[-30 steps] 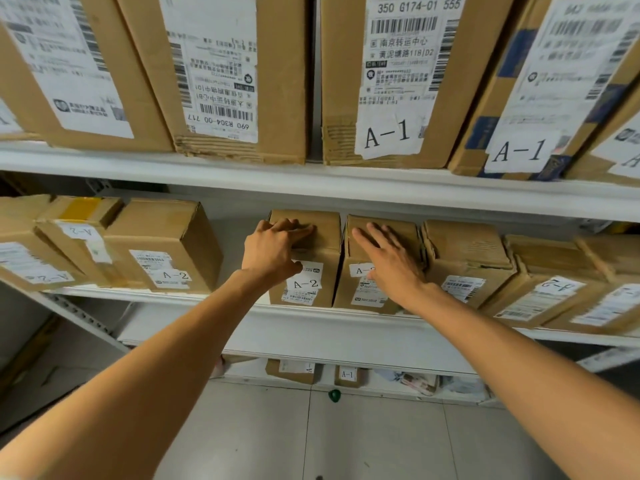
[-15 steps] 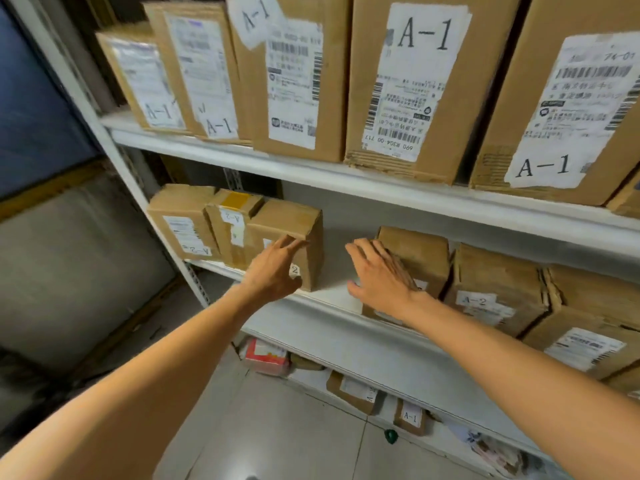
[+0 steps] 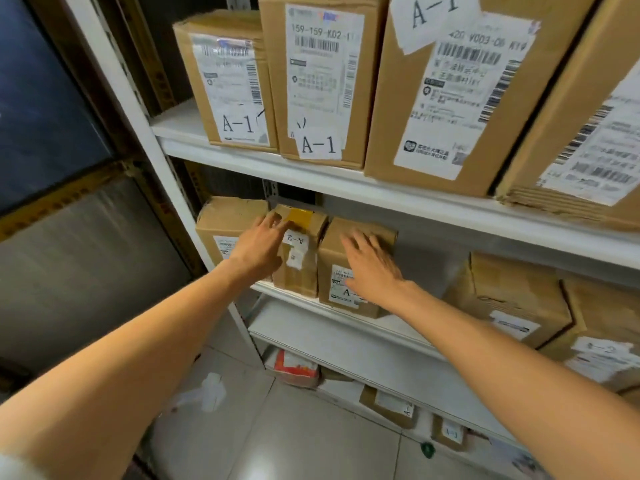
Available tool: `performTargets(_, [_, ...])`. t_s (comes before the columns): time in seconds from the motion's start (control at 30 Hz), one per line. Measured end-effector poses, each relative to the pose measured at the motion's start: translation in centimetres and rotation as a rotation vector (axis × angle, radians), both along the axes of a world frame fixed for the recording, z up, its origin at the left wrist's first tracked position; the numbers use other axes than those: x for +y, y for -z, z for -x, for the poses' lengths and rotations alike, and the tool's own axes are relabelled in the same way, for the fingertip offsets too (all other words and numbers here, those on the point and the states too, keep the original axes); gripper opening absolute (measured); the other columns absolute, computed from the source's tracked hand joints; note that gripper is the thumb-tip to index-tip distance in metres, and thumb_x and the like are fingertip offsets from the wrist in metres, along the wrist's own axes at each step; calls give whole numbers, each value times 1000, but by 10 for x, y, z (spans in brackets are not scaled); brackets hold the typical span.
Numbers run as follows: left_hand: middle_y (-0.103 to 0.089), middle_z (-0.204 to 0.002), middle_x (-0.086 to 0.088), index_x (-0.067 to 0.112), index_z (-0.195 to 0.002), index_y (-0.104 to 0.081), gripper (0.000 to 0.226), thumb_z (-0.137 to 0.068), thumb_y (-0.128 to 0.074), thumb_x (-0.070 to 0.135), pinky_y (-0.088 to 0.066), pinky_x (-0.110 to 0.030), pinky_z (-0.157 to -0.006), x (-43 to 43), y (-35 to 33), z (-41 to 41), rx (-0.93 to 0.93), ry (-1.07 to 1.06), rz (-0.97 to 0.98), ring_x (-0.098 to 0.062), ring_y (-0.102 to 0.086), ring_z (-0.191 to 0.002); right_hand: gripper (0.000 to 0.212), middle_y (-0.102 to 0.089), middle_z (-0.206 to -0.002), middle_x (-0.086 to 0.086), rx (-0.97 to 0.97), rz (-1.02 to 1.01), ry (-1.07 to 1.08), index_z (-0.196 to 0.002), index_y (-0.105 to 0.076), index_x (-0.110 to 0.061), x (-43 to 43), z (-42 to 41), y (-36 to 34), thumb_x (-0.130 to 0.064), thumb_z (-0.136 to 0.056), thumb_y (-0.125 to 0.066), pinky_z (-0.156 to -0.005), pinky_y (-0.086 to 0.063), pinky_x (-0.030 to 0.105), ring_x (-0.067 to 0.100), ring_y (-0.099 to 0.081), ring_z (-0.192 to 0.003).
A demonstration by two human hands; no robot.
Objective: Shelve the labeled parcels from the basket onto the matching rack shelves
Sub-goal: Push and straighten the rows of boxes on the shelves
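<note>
Three small cardboard parcels stand at the left end of the middle rack shelf (image 3: 374, 323). My left hand (image 3: 258, 247) lies with straight fingers across the leftmost parcel (image 3: 225, 223) and the top of the yellow-taped parcel marked A-2 (image 3: 303, 251). My right hand (image 3: 372, 263) presses flat on the front of the third parcel (image 3: 337, 296), covering part of its A-2 label. Neither hand holds anything. The basket is out of view.
Big A-1 boxes (image 3: 318, 81) fill the upper shelf (image 3: 311, 178). More A-2 parcels (image 3: 509, 303) sit to the right past a gap on the middle shelf. Small parcels (image 3: 298, 370) lie on the bottom level. A white rack post (image 3: 138, 133) and a dark wall stand left.
The view swung left along the rack. Both hands moved left: the left hand from the third parcel to the leftmost two, the right hand across the gap onto the third parcel.
</note>
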State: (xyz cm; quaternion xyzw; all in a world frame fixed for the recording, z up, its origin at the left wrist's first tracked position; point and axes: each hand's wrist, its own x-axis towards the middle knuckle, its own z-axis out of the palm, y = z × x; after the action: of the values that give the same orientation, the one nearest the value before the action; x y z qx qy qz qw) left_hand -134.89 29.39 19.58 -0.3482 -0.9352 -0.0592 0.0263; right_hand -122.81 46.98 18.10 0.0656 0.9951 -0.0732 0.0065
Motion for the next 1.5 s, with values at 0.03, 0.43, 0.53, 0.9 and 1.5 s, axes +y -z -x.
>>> performTargets(0.03, [-35,-147,-8,22,-143,-36,75,-78,-71,6,-42,-37,-103,2,2,11,5,20,13,-28,-32,-135,90,-8,-159,10,-17,-13,20,-153,-9,-13,0,8,6,-13,-85,-68,-117,-17,46,36,-7,-146])
performTargets(0.43, [-63,-123,-10,16,-129,-58,37,-92,-59,12,-45,-37,-99,23,25,31,44,102,-135,-29,-59,-112,94,-3,-160,16,-37,-208,82,-154,4,-19,3,16,29,0,-88,-61,-117,-17,54,39,-7,-146])
performTargets(0.53, [-67,-114,-11,17,-121,-64,30,-91,-60,12,-51,-40,-93,29,24,27,33,118,-123,-29,-63,-103,95,-4,-160,17,-36,-203,99,-154,3,-18,5,5,28,2,-86,-61,-117,-17,54,40,-7,-146])
performTargets(0.9, [-67,-115,-8,15,-119,-67,26,-95,-56,19,-46,-33,-91,77,36,-20,39,163,-221,-28,-57,-108,96,2,-161,15,-77,-172,206,-154,6,-19,37,-54,18,12,-85,-54,-119,-11,52,38,-1,-147])
performTargets(1.5, [-42,-139,-7,21,-142,-39,65,-87,-62,46,-38,-38,-104,55,19,-4,-107,284,-319,-26,-40,-125,90,-26,-151,14,112,-154,260,-151,-16,-9,38,-41,22,-46,-84,-62,-117,-18,49,31,-23,-140])
